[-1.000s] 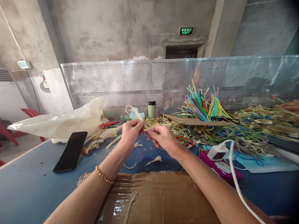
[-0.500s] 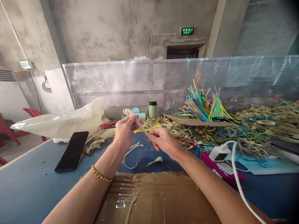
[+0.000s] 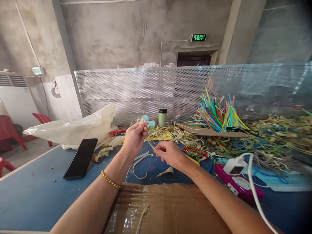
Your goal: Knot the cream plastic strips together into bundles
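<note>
My left hand [image 3: 134,136], with a gold bead bracelet [image 3: 110,180] on its wrist, pinches a pale looped strip [image 3: 141,121] whose curled top shows above the fingertips. From there a thin length runs down to my right hand [image 3: 168,153], where thumb and fingers are closed on its end. Both hands are raised over the blue table [image 3: 36,188]. Beneath them lie loose white strips [image 3: 140,167] and a short cream scrap [image 3: 165,172]. A cardboard sheet [image 3: 180,208] with shiny tape and another strip is nearest to me.
A black phone [image 3: 81,159] and crumpled plastic sheeting [image 3: 73,130] are on the left. Behind the hands stands a green bottle [image 3: 162,117]. Colourful cords [image 3: 216,113], tangled strips, and a purple power strip [image 3: 240,182] with a white cable occupy the right. A perforated metal screen [image 3: 126,91] runs across the back.
The view has shifted slightly. The strip's top has turned into a more compact loop at my left fingertips, and my right hand sits a little lower relative to the left.
</note>
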Tool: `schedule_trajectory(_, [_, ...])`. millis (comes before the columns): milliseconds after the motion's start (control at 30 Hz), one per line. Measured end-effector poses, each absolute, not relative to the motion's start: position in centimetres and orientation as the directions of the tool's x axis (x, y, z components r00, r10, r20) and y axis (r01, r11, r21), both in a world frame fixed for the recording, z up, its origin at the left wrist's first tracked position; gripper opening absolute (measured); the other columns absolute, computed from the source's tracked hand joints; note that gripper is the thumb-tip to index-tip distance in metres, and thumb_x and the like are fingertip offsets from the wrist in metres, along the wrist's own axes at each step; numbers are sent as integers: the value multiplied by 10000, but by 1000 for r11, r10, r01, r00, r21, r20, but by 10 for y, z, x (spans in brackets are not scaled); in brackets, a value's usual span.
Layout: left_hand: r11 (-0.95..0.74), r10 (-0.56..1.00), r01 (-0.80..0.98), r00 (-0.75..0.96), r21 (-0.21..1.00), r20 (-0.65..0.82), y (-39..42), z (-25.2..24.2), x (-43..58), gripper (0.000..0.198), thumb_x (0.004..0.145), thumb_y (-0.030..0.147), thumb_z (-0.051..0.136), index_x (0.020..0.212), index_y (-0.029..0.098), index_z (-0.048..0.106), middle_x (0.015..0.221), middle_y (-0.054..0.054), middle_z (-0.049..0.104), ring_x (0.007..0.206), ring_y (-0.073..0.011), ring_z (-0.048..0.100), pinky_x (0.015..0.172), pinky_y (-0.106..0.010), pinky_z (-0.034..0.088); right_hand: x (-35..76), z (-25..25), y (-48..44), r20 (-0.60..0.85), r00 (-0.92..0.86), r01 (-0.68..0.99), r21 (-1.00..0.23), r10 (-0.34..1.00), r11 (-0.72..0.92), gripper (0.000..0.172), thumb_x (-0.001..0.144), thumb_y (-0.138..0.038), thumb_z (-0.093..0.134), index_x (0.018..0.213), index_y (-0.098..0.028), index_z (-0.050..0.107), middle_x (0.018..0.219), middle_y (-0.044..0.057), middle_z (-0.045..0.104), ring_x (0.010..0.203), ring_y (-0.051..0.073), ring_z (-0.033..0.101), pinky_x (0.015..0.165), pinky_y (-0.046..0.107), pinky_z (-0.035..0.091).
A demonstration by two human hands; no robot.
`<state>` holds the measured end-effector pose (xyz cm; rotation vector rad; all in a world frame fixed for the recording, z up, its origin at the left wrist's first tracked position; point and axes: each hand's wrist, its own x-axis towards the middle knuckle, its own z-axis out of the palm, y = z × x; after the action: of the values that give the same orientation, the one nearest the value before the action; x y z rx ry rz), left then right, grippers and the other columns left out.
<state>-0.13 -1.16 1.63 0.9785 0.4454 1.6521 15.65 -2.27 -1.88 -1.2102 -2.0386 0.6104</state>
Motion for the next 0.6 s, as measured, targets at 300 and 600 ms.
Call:
schedule_trajectory(300, [-460,882,16,119,888,455,-15,-2,14,361,767,398,704,554,132,587,515,4,511,476,-73,367,464,-227,233,175,-7,-14,694,-137,421,-605,707,676,249,827,-347,658,971,-144,674,765,54,704,603,143,608,544,258,464])
schedule_trajectory(600, [-365,905,-3,234,931,355,-22,-1,19,350,756,409,666,560,131,584,510,18,455,487,-76,320,485,-258,189,174,-6,-16,724,-155,316,-608,672,729,96,842,-238,613,791,-166,650,676,21,677,600,129,617,556,241,478])
